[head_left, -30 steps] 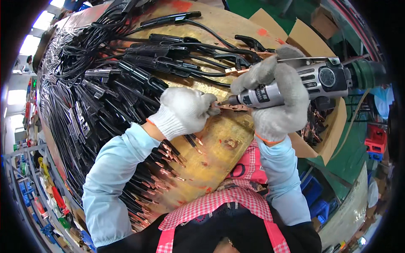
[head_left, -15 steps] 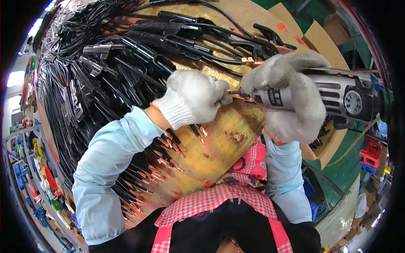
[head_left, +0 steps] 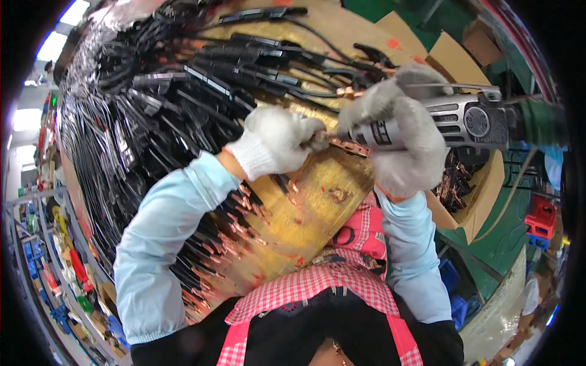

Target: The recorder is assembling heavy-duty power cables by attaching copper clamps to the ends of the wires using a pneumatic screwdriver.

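Since the earlier frame both hands have risen and shifted right above the wooden bench [head_left: 317, 219]. The left hand [head_left: 278, 141], in a white knit glove, pinches one copper terminal [head_left: 349, 146]; how it meets the tool's tip is hidden. The right hand [head_left: 406, 137], grey-gloved, is clenched around one metal power tool [head_left: 455, 121]. Left of the bench, black cables [head_left: 140, 134] lie heaped, too many to count.

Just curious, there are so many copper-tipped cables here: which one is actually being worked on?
The copper clip pinched in the left hand, at the power tool tip; the other cables lie untouched.
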`<state>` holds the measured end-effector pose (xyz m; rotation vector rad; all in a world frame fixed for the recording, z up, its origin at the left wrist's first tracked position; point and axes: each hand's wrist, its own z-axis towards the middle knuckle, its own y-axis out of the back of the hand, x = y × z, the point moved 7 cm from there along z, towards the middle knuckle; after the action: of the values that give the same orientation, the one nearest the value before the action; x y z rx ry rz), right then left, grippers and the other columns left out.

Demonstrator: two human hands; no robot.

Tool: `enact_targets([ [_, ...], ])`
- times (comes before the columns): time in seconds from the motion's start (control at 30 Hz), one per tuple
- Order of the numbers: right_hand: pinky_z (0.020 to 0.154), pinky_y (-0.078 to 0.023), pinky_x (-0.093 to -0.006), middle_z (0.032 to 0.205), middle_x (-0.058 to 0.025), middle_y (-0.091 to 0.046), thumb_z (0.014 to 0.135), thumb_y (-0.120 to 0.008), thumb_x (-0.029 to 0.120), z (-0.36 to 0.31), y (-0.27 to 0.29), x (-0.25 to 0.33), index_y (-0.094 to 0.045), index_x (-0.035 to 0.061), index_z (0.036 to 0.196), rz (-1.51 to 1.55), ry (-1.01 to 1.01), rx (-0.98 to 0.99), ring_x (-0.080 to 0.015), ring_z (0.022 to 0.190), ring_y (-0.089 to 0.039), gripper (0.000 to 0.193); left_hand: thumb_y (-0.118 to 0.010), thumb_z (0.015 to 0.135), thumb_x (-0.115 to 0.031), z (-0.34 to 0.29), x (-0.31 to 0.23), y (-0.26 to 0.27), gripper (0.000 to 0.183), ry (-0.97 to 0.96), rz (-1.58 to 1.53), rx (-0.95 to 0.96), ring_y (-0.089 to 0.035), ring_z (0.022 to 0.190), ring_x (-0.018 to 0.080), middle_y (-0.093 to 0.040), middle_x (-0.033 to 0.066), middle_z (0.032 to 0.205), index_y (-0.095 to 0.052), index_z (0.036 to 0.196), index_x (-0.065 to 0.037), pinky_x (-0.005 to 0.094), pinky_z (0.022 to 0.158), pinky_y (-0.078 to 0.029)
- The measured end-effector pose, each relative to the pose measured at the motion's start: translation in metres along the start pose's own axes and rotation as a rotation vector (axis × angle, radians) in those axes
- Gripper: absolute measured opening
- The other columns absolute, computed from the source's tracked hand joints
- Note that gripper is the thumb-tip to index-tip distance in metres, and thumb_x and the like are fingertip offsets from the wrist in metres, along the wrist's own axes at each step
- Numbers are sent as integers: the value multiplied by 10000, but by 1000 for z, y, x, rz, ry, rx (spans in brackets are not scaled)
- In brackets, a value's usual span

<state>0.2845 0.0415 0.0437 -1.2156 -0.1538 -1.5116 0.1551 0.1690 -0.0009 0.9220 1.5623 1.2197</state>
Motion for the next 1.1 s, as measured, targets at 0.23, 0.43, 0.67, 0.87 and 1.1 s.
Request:
enact_targets([
  [0.23,467,-528,-353,718,-76,-612,915,-643,259,-25,135,55,-634,28,1052,-318,-398,-640,-201,520,-596,269,-666,912,-258,4,-5,24,221,27,-367,-252,-698,908,334,-710,151,965,-716,1069,-111,379,775,-551],
  [0.43,678,-551,-372,946,-127,-726,805,-742,483,-128,322,93,-649,56,1252,-1515,-898,-853,-194,749,-708,626,-773,772,-160,38,-32,11,271,-247,-46,-250,-642,971,350,-667,103,1043,-664,1013,-99,434,817,-515],
  [0.67,884,-537,-495,1123,-179,-675,850,-649,519,-86,286,47,-575,180,1357,-2181,-742,-210,-379,1035,-673,614,-774,763,-172,56,-24,0,283,-101,101,-238,-612,1025,347,-651,101,1095,-664,1018,-116,446,891,-487],
  [0.87,896,-528,-511,1156,-247,-678,868,-655,433,-91,307,-36,-681,82,1160,-1982,-1032,289,-404,1080,-656,458,-691,871,-230,26,-9,95,233,-101,172,-259,-678,916,323,-676,93,1048,-691,1083,-133,422,771,-539],
  [1.1,701,-555,-354,1038,-136,-678,991,-587,192,-96,225,65,-583,45,1254,-694,-460,-416,-217,905,-650,302,-679,863,-209,-44,-7,57,132,-97,291,39,-666,958,277,-667,56,1033,-671,980,-148,410,843,-526],
])
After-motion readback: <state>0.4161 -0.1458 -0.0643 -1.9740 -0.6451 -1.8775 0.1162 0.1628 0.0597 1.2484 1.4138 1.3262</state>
